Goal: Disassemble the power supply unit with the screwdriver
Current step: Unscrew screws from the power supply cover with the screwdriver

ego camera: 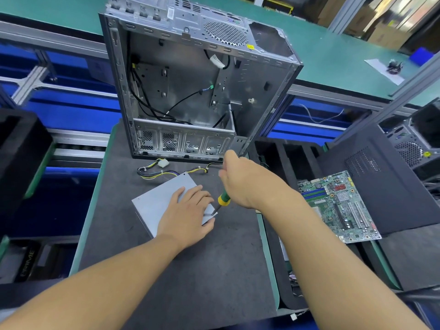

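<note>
In the centre of the frame, the left hand (188,213), spread flat, steadies the stiff, likely heavy power supply (157,198) from above while the right hand (242,179) grips the screwdriver (223,200).

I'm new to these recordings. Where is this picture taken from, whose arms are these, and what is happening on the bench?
There is no machine here. A person works with bare hands, and the single picture comes from a camera worn on their head, looking forward and down. The left hand lies flat on the power supply unit, a grey metal box on the dark mat. The right hand grips the screwdriver, which has a green and yellow handle. Its tip meets the box's top at the corner beside the left hand. The cables from the box trail toward an opened computer case standing behind it. A motherboard lies off to the right.
</note>
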Demonstrator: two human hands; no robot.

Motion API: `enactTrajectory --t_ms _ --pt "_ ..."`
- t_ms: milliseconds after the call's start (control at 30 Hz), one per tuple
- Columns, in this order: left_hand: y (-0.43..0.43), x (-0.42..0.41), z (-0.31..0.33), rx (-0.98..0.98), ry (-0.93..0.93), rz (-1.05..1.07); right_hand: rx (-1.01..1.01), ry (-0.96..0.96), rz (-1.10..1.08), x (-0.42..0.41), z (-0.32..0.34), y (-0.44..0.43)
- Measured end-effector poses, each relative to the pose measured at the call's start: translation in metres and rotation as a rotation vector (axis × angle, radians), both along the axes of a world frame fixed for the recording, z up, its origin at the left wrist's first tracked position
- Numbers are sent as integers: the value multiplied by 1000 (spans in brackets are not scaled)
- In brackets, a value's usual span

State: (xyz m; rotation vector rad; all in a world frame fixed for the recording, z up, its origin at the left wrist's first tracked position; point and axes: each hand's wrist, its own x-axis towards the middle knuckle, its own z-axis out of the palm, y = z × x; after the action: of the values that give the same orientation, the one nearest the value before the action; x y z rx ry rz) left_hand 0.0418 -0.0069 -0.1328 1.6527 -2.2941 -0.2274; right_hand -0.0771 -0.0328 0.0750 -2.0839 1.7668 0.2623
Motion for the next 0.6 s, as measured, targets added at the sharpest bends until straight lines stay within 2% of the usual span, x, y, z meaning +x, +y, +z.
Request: enactTrajectory --t_ms 167,400,500,600 --pt "1 -1 2 -76 12 -9 165 23 23 -1 8 -1" --pt "0 0 0 -27 16 -9 -72 -10 -24 0 -2 2" --pt "0 0 0 -63 22 -4 5 -86 21 -1 -2 -1" --pt "0 -1 1 -111 25 -6 82 -56 48 1 1 -2"
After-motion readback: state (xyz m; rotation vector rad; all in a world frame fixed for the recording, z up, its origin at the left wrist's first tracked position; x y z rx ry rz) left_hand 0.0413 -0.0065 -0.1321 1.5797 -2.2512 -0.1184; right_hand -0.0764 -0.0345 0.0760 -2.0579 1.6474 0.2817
